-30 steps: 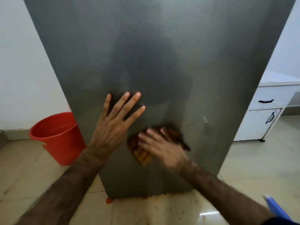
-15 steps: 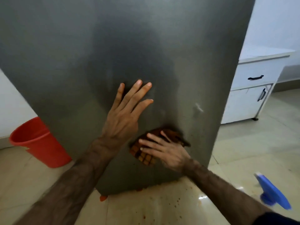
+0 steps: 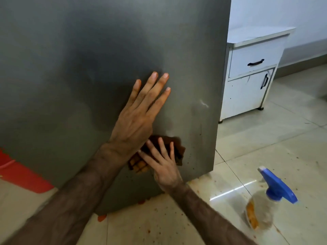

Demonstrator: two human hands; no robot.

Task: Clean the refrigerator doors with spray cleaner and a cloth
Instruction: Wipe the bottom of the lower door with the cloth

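Note:
The grey refrigerator door (image 3: 88, 59) fills most of the view. My left hand (image 3: 139, 114) lies flat on it with fingers straight and spread. Just below, my right hand (image 3: 163, 163) presses a brown checked cloth (image 3: 178, 151) against the lower part of the door with straight fingers. A clear spray bottle (image 3: 260, 209) with a blue trigger head stands on the floor at the lower right, away from both hands.
A red bucket (image 3: 21, 172) sits on the floor at the left, partly behind the refrigerator. A white cabinet (image 3: 247, 89) with black handles stands to the right. The tiled floor (image 3: 265, 147) shows brown spots near the refrigerator's base.
The view has swung left and down, so the spray bottle shows fully. My right hand has slid the cloth toward the door's right edge. My left hand stays flat on the door.

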